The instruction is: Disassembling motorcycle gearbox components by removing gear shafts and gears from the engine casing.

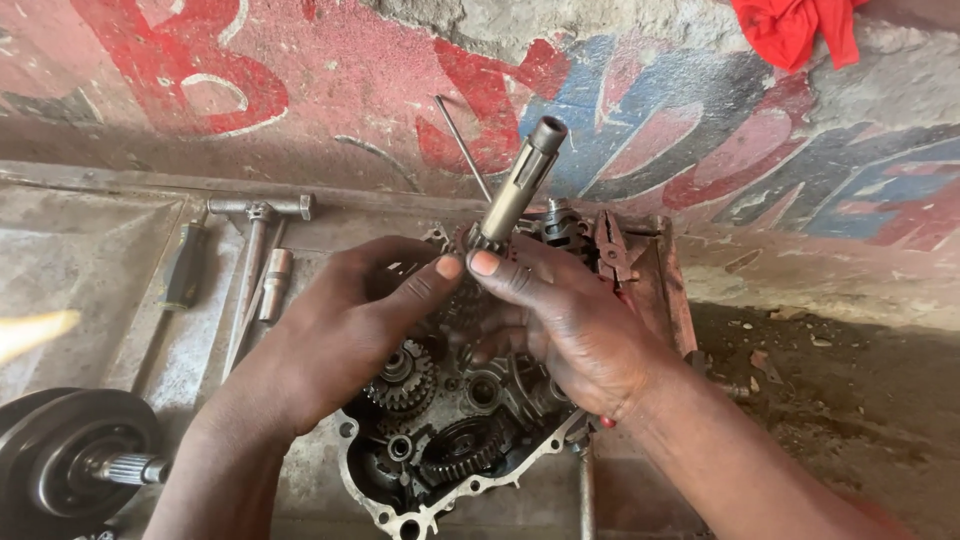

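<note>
Both hands meet above an open engine case [470, 495] full of gears. My right hand [575, 325] grips the lower end of a grey splined gear shaft [518, 185], which tilts up and to the right. My left hand [350, 320] closes on the same spot, its thumb pressed against the small gear at the shaft's base, next to the right thumb. Several dark gears [405, 375] sit in the case below my palms. What lies under the fingers is hidden.
A T-handle wrench [258, 212], a socket [274, 285] and a dark-handled screwdriver [186, 265] lie on the metal tray [90, 250] at left. A round black clutch part with a splined stub [70, 460] is at lower left. Pliers [610, 248] rest behind the case. A red cloth [795, 28] hangs on the painted wall.
</note>
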